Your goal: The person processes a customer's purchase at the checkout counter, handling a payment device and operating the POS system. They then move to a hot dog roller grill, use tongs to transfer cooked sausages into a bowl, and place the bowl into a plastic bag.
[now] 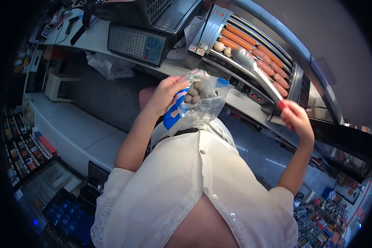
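Note:
My left hand point(166, 96) grips a clear plastic bag point(212, 105) with blue printing by its left side. Several grey-brown meatballs point(191, 95) show inside it. In my right hand point(296, 119) is the red handle end of metal tongs point(266, 82), which reach up and left across a hot dog roller grill point(213, 23). The blurred tong heads are over the front rollers, beside two pale balls point(219, 46); whether they pinch anything I cannot tell. Several smooth orange sausages point(237, 37) and pinkish sausages point(264, 67) lie on the rollers.
A curved metal-edged cover point(300, 46) rises behind the grill. Control knobs point(245, 90) and red lit switches line its front. Left of it stands a weighing scale with a keypad point(136, 43), under a black basket point(127, 12). A handheld scanner point(70, 24) lies on the counter.

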The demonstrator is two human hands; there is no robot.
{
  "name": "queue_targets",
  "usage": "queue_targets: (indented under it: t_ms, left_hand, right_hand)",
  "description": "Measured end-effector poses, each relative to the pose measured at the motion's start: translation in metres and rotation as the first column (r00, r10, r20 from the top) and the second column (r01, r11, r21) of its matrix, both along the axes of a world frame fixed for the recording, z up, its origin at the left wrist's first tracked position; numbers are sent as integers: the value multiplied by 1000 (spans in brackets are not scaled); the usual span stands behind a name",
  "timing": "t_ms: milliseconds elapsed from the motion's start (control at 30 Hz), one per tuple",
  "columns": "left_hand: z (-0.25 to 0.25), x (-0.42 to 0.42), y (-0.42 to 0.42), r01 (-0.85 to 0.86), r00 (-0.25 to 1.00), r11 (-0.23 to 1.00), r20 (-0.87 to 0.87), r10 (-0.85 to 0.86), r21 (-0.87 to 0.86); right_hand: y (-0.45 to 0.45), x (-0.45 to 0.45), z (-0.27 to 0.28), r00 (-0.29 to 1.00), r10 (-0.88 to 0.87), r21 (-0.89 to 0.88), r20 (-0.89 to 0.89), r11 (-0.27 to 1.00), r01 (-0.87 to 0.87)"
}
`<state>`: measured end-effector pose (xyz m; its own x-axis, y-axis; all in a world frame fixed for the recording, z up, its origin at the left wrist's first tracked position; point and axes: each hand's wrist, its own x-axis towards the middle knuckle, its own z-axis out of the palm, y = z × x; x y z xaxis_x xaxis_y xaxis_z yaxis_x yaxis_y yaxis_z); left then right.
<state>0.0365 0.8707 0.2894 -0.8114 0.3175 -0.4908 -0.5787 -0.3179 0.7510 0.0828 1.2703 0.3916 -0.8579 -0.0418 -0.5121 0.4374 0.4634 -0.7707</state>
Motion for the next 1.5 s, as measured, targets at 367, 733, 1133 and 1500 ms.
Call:
queue_targets:
  t_ms: [367, 733, 1133, 1500]
  left_hand:
    - [86, 2, -64, -210, 919, 949, -283, 274, 235]
    - [195, -150, -47, -398, 387, 830, -749, 537, 390]
    - [48, -215, 31, -397, 896, 819, -19, 444, 414]
    - [-77, -54, -260, 286, 952, 945, -62, -299, -158]
  right_hand:
    - [-12, 113, -175, 905, -297, 510, -305, 752, 418]
    - [-50, 47, -164, 615, 239, 565, -751, 714, 413]
    - [-157, 39, -162, 621, 333, 54, -710, 904, -423]
    - [-363, -46, -171, 540, 734, 9, -411, 596, -803]
